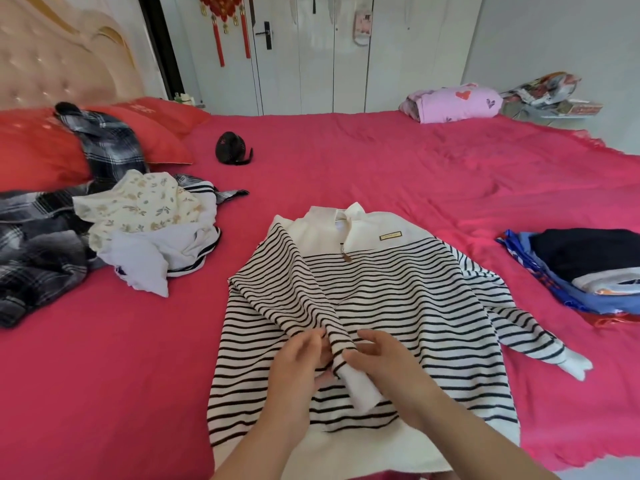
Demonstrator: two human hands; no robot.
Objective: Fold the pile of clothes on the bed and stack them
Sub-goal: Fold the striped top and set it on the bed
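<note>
Just below the middle of the view, the left hand (pixel 301 362) pinches the striped sleeve (pixel 294 289) near its end. The right hand (pixel 384 362), thumb curled over, grips the white cuff (pixel 360 386). That sleeve lies folded diagonally across the front of the striped sweater (pixel 398 306), which is spread flat on the red bed (pixel 346 150). The unfolded pile (pixel 145 230) sits to the left, and a small folded stack (pixel 581 268) lies at the right.

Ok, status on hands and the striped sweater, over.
Left hand and right hand both pinch the folded-in sleeve. Striped sweater flat, other sleeve spread out. Unfolded pile lies aside, nothing blocking.
</note>
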